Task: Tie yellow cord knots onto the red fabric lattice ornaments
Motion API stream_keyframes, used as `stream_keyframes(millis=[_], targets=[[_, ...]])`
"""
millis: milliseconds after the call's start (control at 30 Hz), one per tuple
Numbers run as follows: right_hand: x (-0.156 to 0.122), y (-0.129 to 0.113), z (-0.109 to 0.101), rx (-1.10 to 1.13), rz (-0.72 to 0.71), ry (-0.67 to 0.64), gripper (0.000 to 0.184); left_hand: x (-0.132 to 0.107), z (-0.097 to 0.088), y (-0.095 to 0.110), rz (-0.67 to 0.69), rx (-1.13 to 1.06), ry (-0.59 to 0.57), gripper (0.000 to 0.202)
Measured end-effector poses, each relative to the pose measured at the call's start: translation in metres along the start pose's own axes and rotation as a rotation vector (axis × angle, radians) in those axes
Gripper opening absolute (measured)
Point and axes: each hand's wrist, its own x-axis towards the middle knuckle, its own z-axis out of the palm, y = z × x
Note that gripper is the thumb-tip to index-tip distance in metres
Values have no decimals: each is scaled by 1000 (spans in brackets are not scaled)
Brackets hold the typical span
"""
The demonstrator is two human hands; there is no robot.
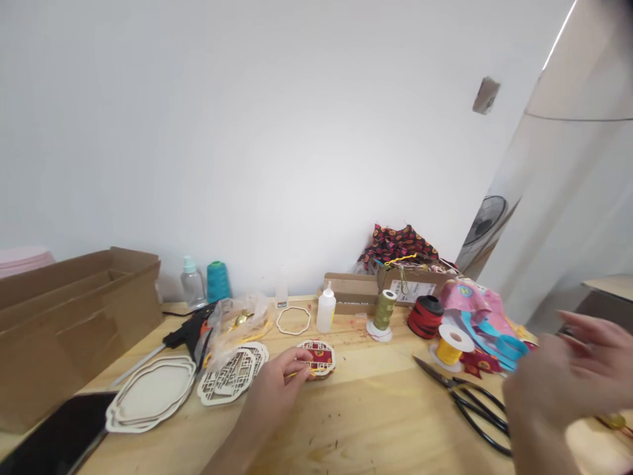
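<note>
The left hand (281, 379) is closed at the left edge of a lattice panel (324, 358) backed with red patterned fabric. Thumb and fingertips pinch at the rim, where a short yellow strand (300, 374) also shows. This edge grip probably serves to steady the panel while leaving most of its face uncovered. The panel is low over the middle of the wooden table (366, 412); whether it touches the surface cannot be told.

The right hand (568, 376) is raised at the right side, well apart from the panel. It is blurred; whether it is open or gripping anything cannot be told.

The black-handled scissors (451, 384) lie with blades pointing away and handles beside the right hand, a position that likely suits a quick pick-up. The green spool (384, 311) and yellow spool (448, 354) stand on end, presumably to prevent rolling. Loose lattice frames (232, 374) and plain panels (155, 394) lie flat in overlapping piles to the left, probably for easy separation.
</note>
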Motion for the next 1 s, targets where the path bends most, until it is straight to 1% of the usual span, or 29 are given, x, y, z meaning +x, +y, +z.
stream_keyframes(millis=[33, 67, 100, 133, 200, 233, 300, 367, 433, 567, 633, 700, 800, 933, 1000], targets=[[-12, -13, 5, 37, -32, -185, 22, 0, 1, 1, 1, -6, -5, 13], [-28, -27, 11, 113, -72, -527, 17, -1, 2, 2, 5, -14, -12, 14], [-46, -39, 19, 223, -125, -832, 15, -1, 2, 2, 13, -25, -18, 14], [-64, -50, 27, 280, -158, -1077, 16, -2, 3, 3, 23, -40, -25, 14], [-97, -62, 43, 358, -286, -1404, 13, -2, 3, 4, 37, -68, -35, 15], [-109, -64, 49, 373, -331, -1517, 10, -2, 2, 4, 37, -75, -38, 15], [-124, -61, 57, 417, -364, -1641, 8, -2, 0, 3, 28, -73, -30, 15], [-130, -55, 59, 466, -326, -1677, 9, -2, -2, 3, 17, -57, -16, 16], [-134, -50, 58, 493, -213, -1665, 9, -1, -4, 2, 15, -42, 0, 17], [-142, -47, 54, 468, 89, -1582, 10, 0, -6, 0, -12, -36, 24, 20], [-145, -46, 53, 456, 155, -1529, 9, 1, -6, -2, -44, -85, 24, 22], [-145, -45, 53, 450, 161, -1478, 9, 1, -6, -3, -70, -131, 28, 22], [-142, -42, 54, 449, 113, -1415, 9, 2, -5, -2, -97, -144, 41, 23], [-140, -39, 54, 412, 32, -1376, 9, 2, -6, 0, -143, -152, 41, 25], [-141, -39, 53, 365, 2, -1364, 8, 2, -6, 1, -136, -151, 39, 23]])
